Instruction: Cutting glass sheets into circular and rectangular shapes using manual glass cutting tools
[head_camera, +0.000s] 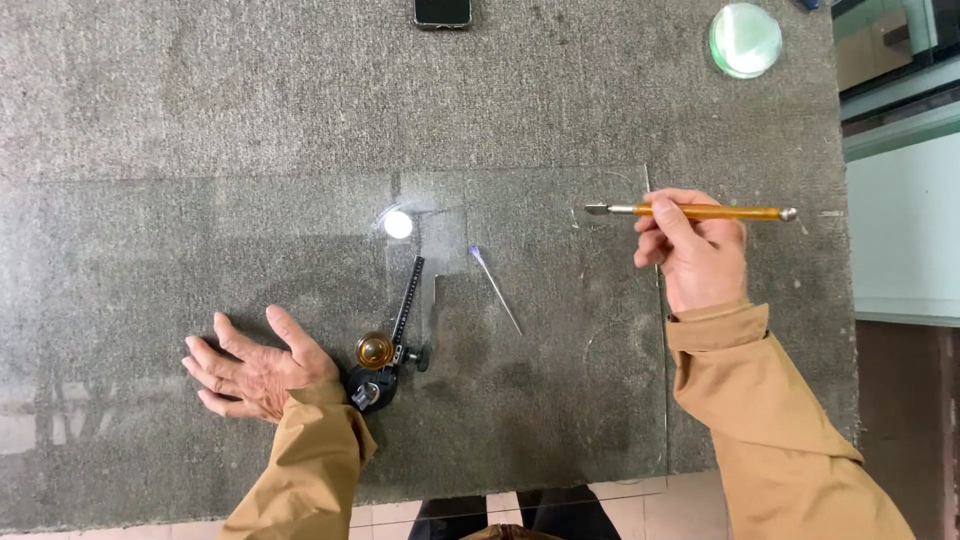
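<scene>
My right hand (695, 250) holds a slim yellow-handled glass cutter (700, 211) level, its metal tip pointing left over a clear glass sheet (560, 400). The sheet lies flat on the grey carpeted table (200, 120). My left hand (255, 368) rests palm down on the glass with its fingers spread, holding nothing. Just right of that wrist sits a circle cutter (385, 360) with a black base, a brass knob and a black ruled arm reaching up toward a bright reflection.
A dark phone (442, 12) lies at the table's far edge. A round green-edged glass disc (745, 38) rests at the far right. The table's right edge drops beside pale panels (900, 220). A thin bluish streak (495, 288) shows on the glass.
</scene>
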